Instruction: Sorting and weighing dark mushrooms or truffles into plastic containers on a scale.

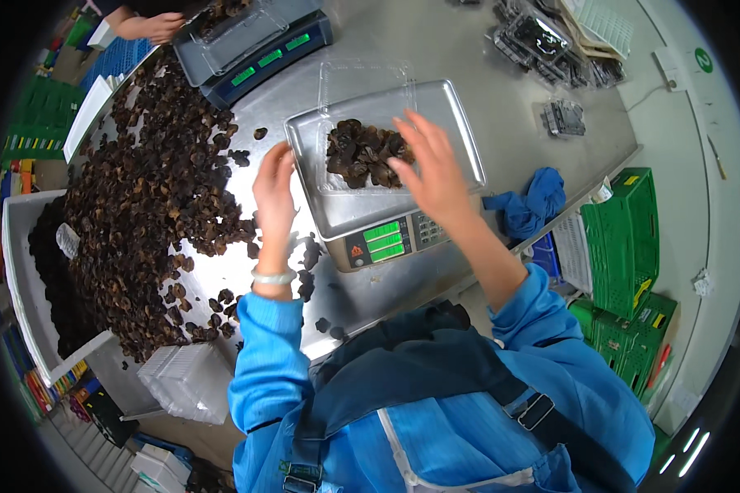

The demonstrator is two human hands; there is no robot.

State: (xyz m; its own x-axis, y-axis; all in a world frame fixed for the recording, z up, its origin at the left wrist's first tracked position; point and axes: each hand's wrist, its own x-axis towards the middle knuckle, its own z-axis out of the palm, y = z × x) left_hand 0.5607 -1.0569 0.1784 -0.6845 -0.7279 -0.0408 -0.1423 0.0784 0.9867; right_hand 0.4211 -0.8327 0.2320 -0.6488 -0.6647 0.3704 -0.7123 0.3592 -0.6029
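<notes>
bright light; white glare on the metal table [497, 107] toward its left and front edges, soft shadow near the front; the tray [467, 138] glints; outer lines bend, corners blacken.

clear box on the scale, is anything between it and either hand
Nothing visible blocks the right hand from the clear box, whose right edge it overlaps in view. The raised rim of the metal pan lies between the left hand and the box. The open lid is beyond.
</notes>
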